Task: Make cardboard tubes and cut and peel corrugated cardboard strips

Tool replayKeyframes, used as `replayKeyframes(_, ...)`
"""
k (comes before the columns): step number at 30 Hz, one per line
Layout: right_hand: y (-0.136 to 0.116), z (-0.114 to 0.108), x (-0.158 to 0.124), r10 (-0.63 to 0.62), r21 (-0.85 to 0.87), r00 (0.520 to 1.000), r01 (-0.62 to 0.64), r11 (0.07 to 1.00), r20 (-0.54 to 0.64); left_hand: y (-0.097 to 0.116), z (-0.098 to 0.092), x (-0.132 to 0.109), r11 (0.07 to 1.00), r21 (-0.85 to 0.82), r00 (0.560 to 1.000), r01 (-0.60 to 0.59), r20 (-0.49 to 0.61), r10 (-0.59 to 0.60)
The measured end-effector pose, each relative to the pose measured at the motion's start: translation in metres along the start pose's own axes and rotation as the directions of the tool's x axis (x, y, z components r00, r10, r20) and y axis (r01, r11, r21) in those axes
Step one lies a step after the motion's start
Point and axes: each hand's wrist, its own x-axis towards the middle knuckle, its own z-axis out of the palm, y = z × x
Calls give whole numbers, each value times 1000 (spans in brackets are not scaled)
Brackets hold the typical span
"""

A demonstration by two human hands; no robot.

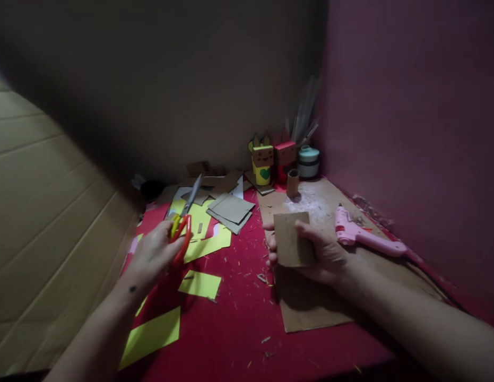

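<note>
My left hand (pixel 153 254) is closed around the red and yellow handles of a pair of scissors (pixel 185 217), whose grey blades point up and away over the yellow paper. My right hand (pixel 318 252) grips a small rectangular piece of brown cardboard (pixel 292 239), thumb on top and fingers behind its left edge. It holds the piece just above a larger brown cardboard sheet (pixel 310 307) on the red surface (pixel 239 329).
A pink glue gun (pixel 362 236) lies to the right with its cord trailing along the wall. Yellow paper pieces (pixel 153 334) and cardboard offcuts (pixel 231 209) litter the left and middle. Decorated boxes (pixel 262 162), a cardboard tube (pixel 293 183) and a jar (pixel 309 161) stand at the back. A big cardboard panel (pixel 43 223) leans at left.
</note>
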Motion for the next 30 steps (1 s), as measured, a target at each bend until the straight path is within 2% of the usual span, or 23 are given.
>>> replayKeyframes(2, -2, 0, 3, 0, 67, 998, 4, 998, -60, -18, -4, 11, 960, 278, 999, 33, -16, -30)
replayKeyframes(3, -3, -1, 4, 3, 95, 996, 5, 995, -91, -26, -5, 15, 935, 354, 1000, -16, -9, 20)
replayKeyframes(5, -3, 0, 5, 13, 131, 990, 5, 991, -143, -37, -6, 21, 889, 457, 999, -34, 43, 16)
replayKeyframes(10, -6, 1, 7, 39, 174, 981, -5, 985, -192, -49, -4, 27, 863, 505, 992, -9, 115, -57)
replayKeyframes(16, -8, 4, 5, 38, 122, 987, -19, 992, -155, -53, -9, 34, 859, 511, 977, -24, 194, -89)
replayKeyframes(18, -6, 6, 2, 1, 70, 992, 8, 997, -129, -44, -13, 29, 839, 543, 992, -23, 117, -48)
replayKeyframes(20, -4, 8, 0, -11, -7, 995, 10, 1000, -95, -25, -14, 18, 851, 523, 997, -48, -25, 71)
replayKeyframes(21, -3, 9, -2, -10, -59, 997, 5, 998, -80, -13, -14, 10, 902, 420, 990, -100, -46, 131)
replayKeyframes(22, -2, 11, -3, -14, -129, 998, 6, 992, -63, 1, -11, 1, 957, 239, 986, -162, 1, 167)
replayKeyframes(23, -1, 13, -4, -18, -214, 999, 9, 977, -42, 16, -8, -9, 983, 33, 980, -178, 92, 174)
replayKeyframes(25, 0, 17, -5, -55, -401, 998, 51, 915, 3, 46, 3, -28, 922, -351, 922, -162, 279, 268)
replayKeyframes(26, 0, 19, -5, -88, -491, 996, 90, 867, 27, 59, 11, -37, 875, -466, 886, -129, 342, 313)
replayKeyframes(28, 2, 21, -4, -170, -639, 983, 171, 750, 63, 81, 26, -49, 815, -559, 847, -154, 350, 399)
replayKeyframes(30, 4, 20, -2, -265, -754, 960, 235, 613, 84, 95, 40, -56, 758, -619, 834, -206, 294, 467)
